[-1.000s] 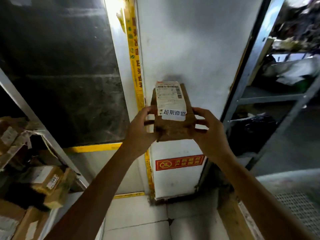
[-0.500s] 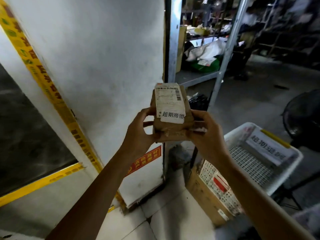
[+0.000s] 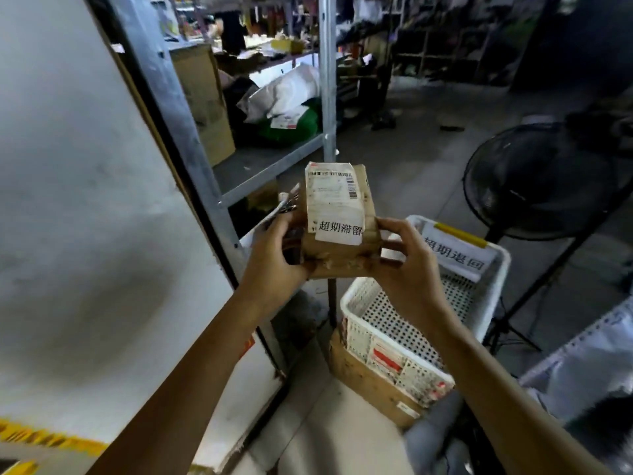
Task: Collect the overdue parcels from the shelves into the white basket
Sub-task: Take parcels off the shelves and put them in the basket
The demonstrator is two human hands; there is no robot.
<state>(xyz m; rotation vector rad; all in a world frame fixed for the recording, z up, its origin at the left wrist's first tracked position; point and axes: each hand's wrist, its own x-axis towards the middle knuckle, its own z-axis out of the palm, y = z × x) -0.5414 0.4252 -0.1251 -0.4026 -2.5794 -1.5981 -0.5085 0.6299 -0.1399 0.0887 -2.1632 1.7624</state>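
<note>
Parcel [image 3: 335, 217], clasped at its sides by left grip [image 3: 274, 258] and right grip [image 3: 411, 269], best lowered level into white basket [image 3: 394, 337] before letting go.

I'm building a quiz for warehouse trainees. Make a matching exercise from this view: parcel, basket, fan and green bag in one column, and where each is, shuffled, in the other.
1. parcel
2. basket
3. fan
4. green bag

a. on the metal shelf
b. on a stand, far right
c. gripped between left hand and right hand
d. below the hands, atop a brown carton

Pairs: 1-c, 2-d, 3-b, 4-a.
</note>
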